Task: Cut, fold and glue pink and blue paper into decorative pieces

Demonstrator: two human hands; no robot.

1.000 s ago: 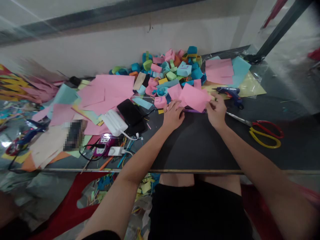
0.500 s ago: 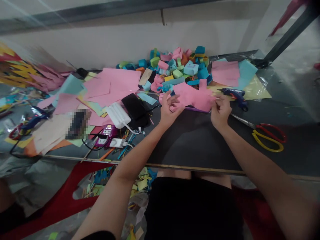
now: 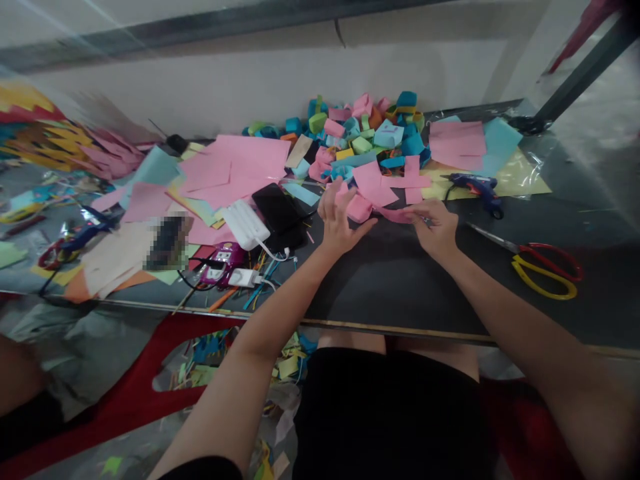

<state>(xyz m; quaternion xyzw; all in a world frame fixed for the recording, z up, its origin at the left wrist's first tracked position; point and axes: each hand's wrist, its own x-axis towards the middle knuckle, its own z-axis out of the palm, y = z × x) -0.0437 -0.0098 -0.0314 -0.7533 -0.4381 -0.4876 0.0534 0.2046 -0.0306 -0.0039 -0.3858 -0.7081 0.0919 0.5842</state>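
Observation:
My right hand [image 3: 436, 225] is closed, pinching the end of a narrow pink paper strip [image 3: 395, 213] between thumb and fingers. The strip slants left towards a small folded pink paper piece [image 3: 359, 208] on the dark table. Around that piece's left side is my left hand [image 3: 341, 223], fingers apart and thumb stretched to the right. Whether its fingertips touch the piece, I cannot tell. Just behind both hands lie a flat pink sheet [image 3: 374, 184] and a cross-shaped pink cutout [image 3: 413, 179].
A pile of folded coloured paper boxes [image 3: 361, 137] stands against the wall. At right are a blue glue gun [image 3: 475, 185] and red-and-yellow-handled scissors [image 3: 543, 267]. A white power bank [image 3: 245, 223], black phone [image 3: 276, 212] and purple power strip [image 3: 223, 262] with cables lie left.
The pink paper by my right hand has come apart visually: a narrow strip now shows in its pinch, with the flat pink pieces lying behind. The view has shifted slightly.

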